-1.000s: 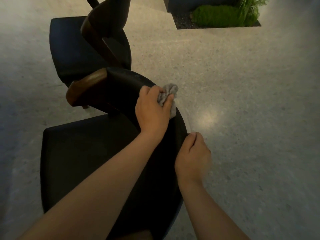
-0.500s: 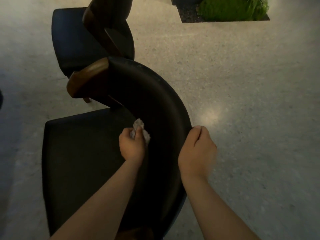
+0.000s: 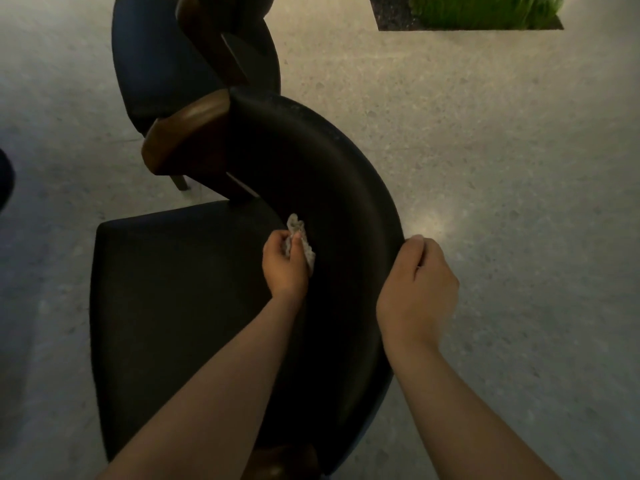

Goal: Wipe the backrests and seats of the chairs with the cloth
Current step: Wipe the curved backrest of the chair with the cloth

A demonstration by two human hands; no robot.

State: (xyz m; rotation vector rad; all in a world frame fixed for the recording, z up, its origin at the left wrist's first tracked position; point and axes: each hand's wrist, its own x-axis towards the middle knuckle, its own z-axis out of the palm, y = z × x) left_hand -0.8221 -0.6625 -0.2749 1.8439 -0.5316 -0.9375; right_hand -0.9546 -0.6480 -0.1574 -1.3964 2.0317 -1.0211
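Crumpled pale grey cloth [image 3: 302, 242] pressed against the inner, padded face of the near chair's curved black backrest [image 3: 346, 188], low on that face and close to where it meets the seat. The left hand [image 3: 284, 268] pinches the cloth, with fingers and thumb curled round the wad so that part of the fabric stands out above and to the right of the knuckles. The left forearm reaches in beside the backrest's near end. The right hand [image 3: 415, 289] sits at the backrest's outer rim, across from the cloth, its fingers curled and holding the edge; the thumb is hidden. The black seat [image 3: 173, 306] spreads out to the left of the backrest. A brown wooden armrest [image 3: 183, 136] joins the backrest's far end, and a wooden leg [image 3: 180, 183] shows just under it. Beyond that far end stands a second chair [image 3: 159, 64] of similar make, with a dark seat and a wooden frame [image 3: 211, 43] that rises just past the backrest. Pale speckled floor [image 3: 519, 168] lies around the backrest, with a soft patch of reflected light just outside the rim by the right hand. Well beyond the backrest, to the upper right, lies a dark-edged planter [image 3: 391, 19] filled with green foliage [image 3: 485, 12]. Far to the left of the backrest, a dark rounded shape [image 3: 5, 178] cuts into the edge of the view; what it is cannot be told.
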